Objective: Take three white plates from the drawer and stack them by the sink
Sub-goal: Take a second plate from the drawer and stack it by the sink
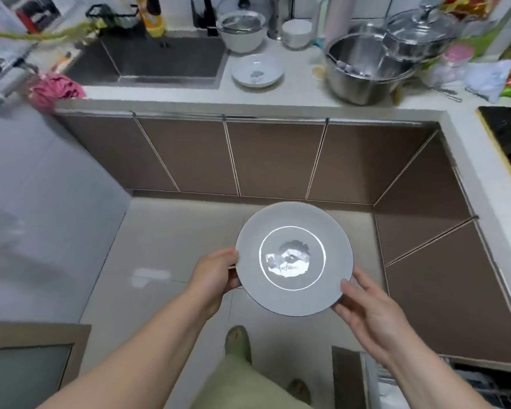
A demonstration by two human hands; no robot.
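**Plate held over the floor, another by the sink**

Both hands hold one white plate [294, 258] level above the tiled floor [165, 246], in front of the brown cabinet doors [275, 157]. The left hand [216, 276] grips its left rim, thumb on top; the right hand [369, 308] grasps the lower right edge, fingers curled beneath. Farther off, a second white plate [257, 70] rests on the surface [278, 98], just right of the sink [160, 59]. Right of that stands a steel pot [363, 72].
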